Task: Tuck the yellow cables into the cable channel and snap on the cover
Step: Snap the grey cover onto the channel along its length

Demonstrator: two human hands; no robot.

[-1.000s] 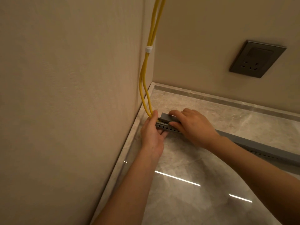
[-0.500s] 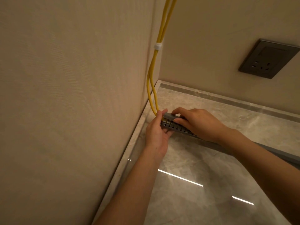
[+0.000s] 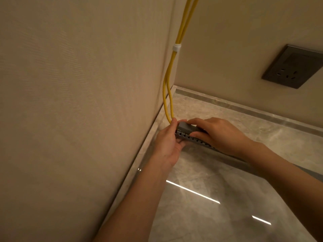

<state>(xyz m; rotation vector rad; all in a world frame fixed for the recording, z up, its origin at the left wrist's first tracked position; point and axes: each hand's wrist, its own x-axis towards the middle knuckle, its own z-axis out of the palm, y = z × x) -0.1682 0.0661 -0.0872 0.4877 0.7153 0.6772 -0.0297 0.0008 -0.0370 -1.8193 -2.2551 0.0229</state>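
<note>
The left hand [image 3: 167, 142] grips the end of the light, stiff-looking cable channel [image 3: 185, 136]; the right hand [image 3: 218, 135] pinches its cover [image 3: 186, 127] down

You face a room corner. A beige textured wall [image 3: 78, 102] fills your left. A second beige wall [image 3: 236, 41] stands ahead and carries a dark grey socket plate [image 3: 293, 67]. Stone skirting [image 3: 244, 109] borders the glossy grey marble floor [image 3: 218, 224], which reflects bright light strips [image 3: 192, 191].
</note>
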